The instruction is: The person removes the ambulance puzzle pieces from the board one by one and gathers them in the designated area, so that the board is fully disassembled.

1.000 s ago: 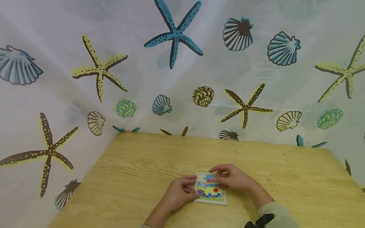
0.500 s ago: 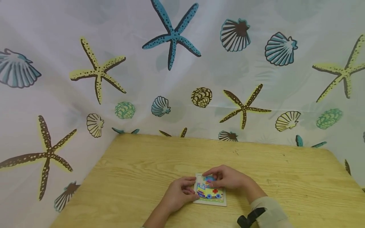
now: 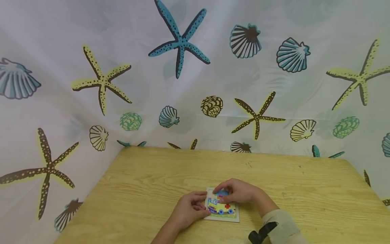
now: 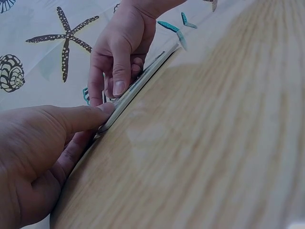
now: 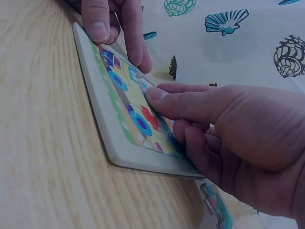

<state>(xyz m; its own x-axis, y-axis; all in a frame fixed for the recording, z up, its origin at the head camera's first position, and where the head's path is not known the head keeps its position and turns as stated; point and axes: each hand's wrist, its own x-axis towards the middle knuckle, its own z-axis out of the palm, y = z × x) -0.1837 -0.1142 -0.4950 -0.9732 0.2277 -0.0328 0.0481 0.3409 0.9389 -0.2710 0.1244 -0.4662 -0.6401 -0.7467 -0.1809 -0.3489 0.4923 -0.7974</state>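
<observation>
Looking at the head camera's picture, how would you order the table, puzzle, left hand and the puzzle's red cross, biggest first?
1. Table
2. Puzzle and left hand: they look too alike to rank, and the right hand partly covers the puzzle
3. Red cross

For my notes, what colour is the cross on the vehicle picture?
The cross is red; the right wrist view shows it best.

Counter (image 3: pixel 158 176): yellowish wood grain. Flat on it: pale-framed puzzle board (image 3: pixel 223 220), vehicle picture (image 3: pixel 227 206); small coloured piece (image 5: pixel 217 206) just beside, partly hidden.
</observation>
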